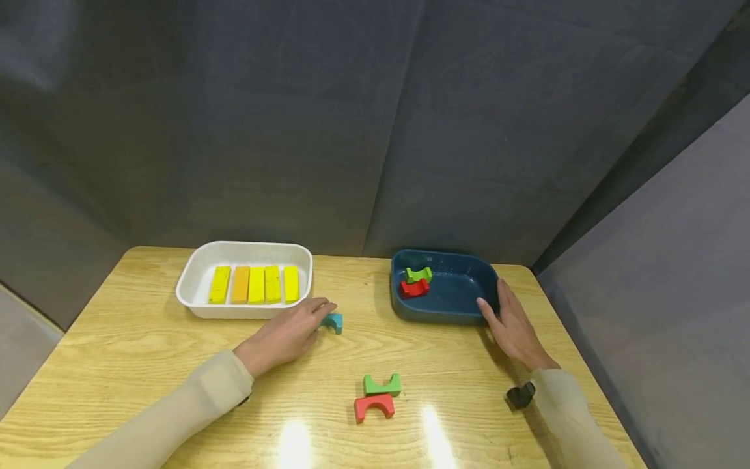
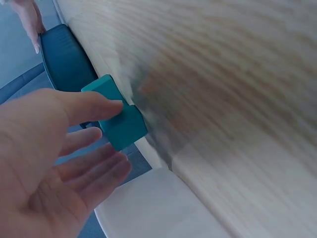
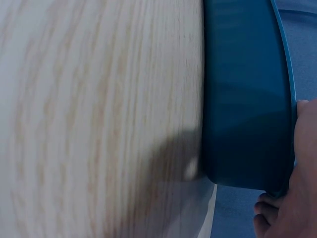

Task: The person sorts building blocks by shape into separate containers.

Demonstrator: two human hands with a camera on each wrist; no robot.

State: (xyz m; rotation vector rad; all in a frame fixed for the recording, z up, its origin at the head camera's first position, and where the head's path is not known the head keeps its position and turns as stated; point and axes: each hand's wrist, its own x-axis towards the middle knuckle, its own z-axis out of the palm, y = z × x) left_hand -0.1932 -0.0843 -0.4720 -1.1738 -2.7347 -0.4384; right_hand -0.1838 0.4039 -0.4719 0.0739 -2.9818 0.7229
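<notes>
My left hand (image 1: 291,331) pinches a blue arch block (image 1: 334,322) by the front right corner of the white tray. In the left wrist view the thumb lies across the face of the arch block (image 2: 121,124), and the other fingers are spread loosely behind it. My right hand (image 1: 515,329) rests at the front right corner of a dark blue bin (image 1: 445,318), its thumb over the front rim and its fairly straight fingers along the right end. Inside the bin lie a green arch block (image 1: 418,275) and a red arch block (image 1: 414,288), close together on the left.
The white tray (image 1: 234,312) at the back left holds a row of several yellow blocks (image 1: 256,285) and an orange block (image 1: 239,284). Nearer me, a green arch block (image 1: 382,387) and a red arch block (image 1: 374,406) lie on the wooden table (image 1: 146,352). Grey curtains (image 1: 281,130) hang behind.
</notes>
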